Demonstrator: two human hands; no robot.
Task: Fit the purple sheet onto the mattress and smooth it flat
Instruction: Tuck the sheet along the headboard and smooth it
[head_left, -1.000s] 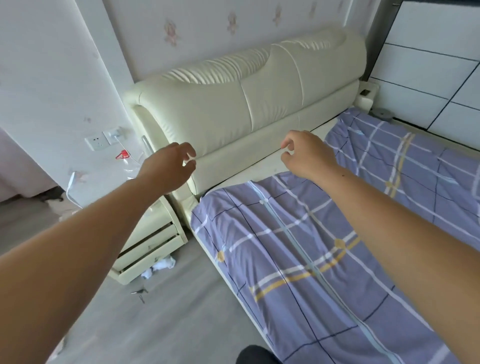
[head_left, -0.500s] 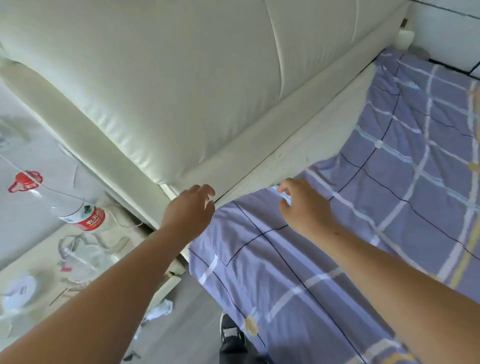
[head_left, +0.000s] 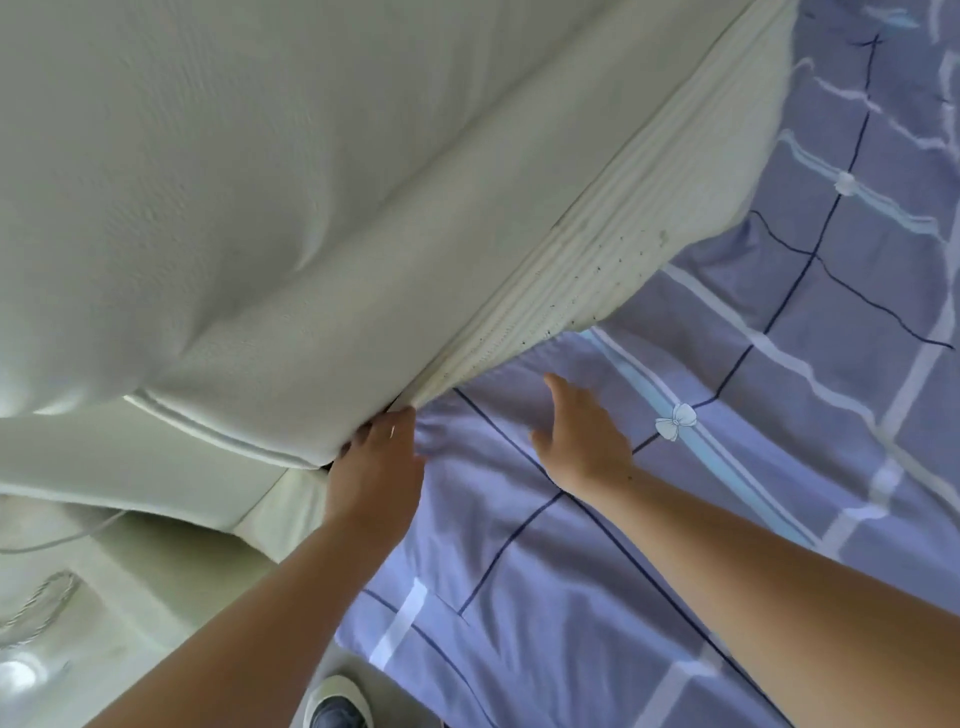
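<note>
The purple checked sheet (head_left: 727, 467) covers most of the mattress, with a bare cream strip of mattress (head_left: 597, 249) showing along the headboard. My left hand (head_left: 374, 467) is at the mattress corner by the headboard. Its fingers curl round the bunched sheet corner, which puckers against them, and the fingertips dip into the gap. My right hand (head_left: 582, 436) lies on the sheet just to the right, fingers straight and pointing toward the bare strip.
The padded cream headboard (head_left: 260, 208) fills the upper left, very close to the camera. Below it at the left is a cream nightstand top (head_left: 130, 597) with a white cable (head_left: 62, 540). My shoe (head_left: 337, 706) stands on the floor beside the bed.
I have leaned in much closer to the corner. My left hand dropped onto the sheet corner and took hold of it. My right hand flattened onto the sheet.
</note>
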